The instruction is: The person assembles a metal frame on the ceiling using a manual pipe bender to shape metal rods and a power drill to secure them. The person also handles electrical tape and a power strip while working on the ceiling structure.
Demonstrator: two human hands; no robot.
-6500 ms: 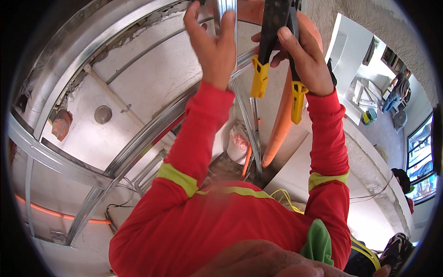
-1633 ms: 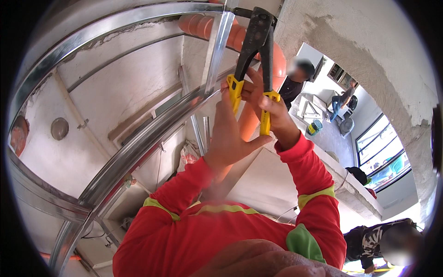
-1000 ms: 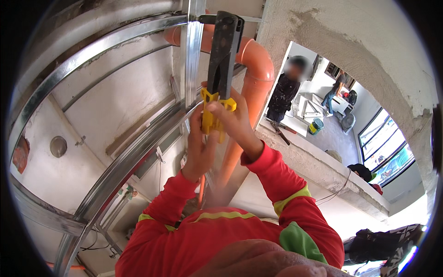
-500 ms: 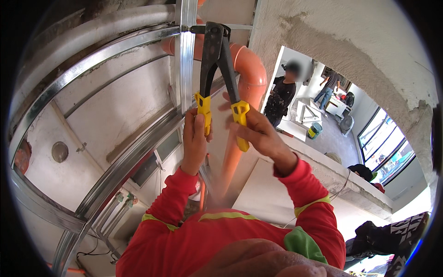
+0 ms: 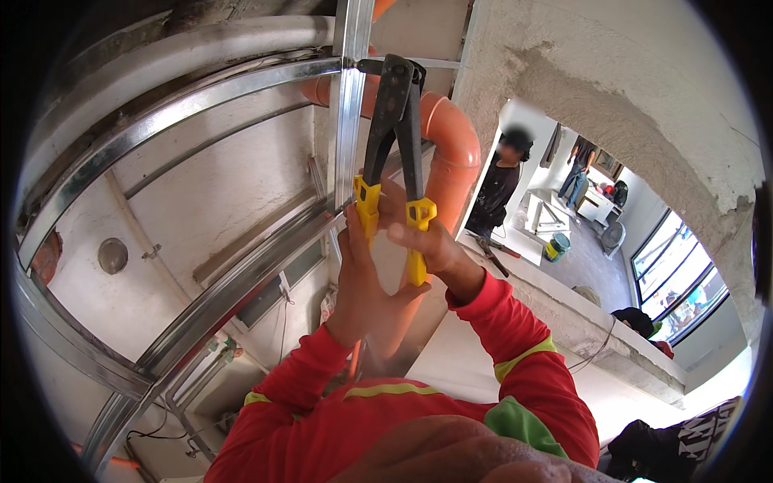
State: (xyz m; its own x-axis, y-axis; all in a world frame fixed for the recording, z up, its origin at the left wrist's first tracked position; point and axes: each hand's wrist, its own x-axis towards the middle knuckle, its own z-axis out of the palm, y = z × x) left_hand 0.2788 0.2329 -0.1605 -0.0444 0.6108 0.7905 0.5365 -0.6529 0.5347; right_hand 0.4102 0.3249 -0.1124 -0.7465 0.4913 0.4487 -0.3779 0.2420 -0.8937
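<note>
A black hand riveter [image 5: 394,105] with two yellow handles is raised in front of me. Its nose points left and meets the upright metal stud [image 5: 351,121] near a joint with a curved metal channel [image 5: 193,105]. My left hand [image 5: 358,258] is closed around the left handle [image 5: 367,205]. Around the right handle [image 5: 417,262] my right hand [image 5: 439,248] is closed, its fingers stretching toward the left one. A narrow gap parts the handles. Directly behind the tool bends an orange pipe [image 5: 452,141].
More metal channels [image 5: 225,298] cross on the left before a pale wall. To the right, an opening has a ledge [image 5: 580,330] with pliers-like tools [image 5: 493,256] on it. Beyond it stand a person in black [image 5: 495,189], another person [image 5: 578,165] and a bucket [image 5: 556,246].
The handles have come closer together, with my right hand drawn inward. The whole view has shifted, so the stud and tool appear farther right and slightly lower. Tools now show on the ledge.
</note>
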